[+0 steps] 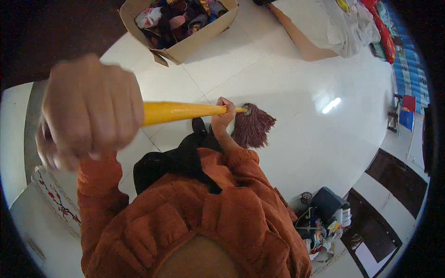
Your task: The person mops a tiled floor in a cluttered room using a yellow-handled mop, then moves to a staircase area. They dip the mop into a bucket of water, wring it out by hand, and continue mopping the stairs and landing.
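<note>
Because it sits so close to the camera, the left hand (88, 111) is blurred, fisted over the hidden upper end of the yellow mop handle (181, 111). That handle runs nearly level from left to right, its far end pointing right. The right hand (223, 114) wraps it just before the maroon mop head (252, 127), which rests on the white tiled floor (296, 83).

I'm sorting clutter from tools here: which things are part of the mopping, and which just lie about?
In use:
left hand
right hand
yellow mop handle
dark red string mop head
white tiled floor

Lying about:
open cardboard box of clothes
white cloth heap
dark bin with clutter
</note>
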